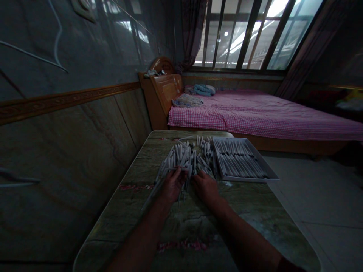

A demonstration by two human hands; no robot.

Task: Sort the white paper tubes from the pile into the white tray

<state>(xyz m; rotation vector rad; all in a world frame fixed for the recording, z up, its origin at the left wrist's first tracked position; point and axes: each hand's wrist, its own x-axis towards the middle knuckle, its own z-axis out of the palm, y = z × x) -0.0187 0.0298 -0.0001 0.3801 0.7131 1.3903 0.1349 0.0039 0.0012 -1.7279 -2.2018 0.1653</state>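
A heap of slim white pen-like sticks lies across the middle of the table, pointing several ways. My left hand is at the near side of the heap, its thumb and fingers closed on a white pen-like stick held roughly level. Beside it, my right hand rests at the heap's near right side with its fingers curled inward. What those fingers grip, if anything, is hidden. To the right stands a shallow white box, in which similar sticks lie side by side in two rows.
The wood-patterned table has rounded corners and a pale edge. A tiled wall runs close along its left side. Beyond the far edge is a bed with a pink checked cover, below a window.
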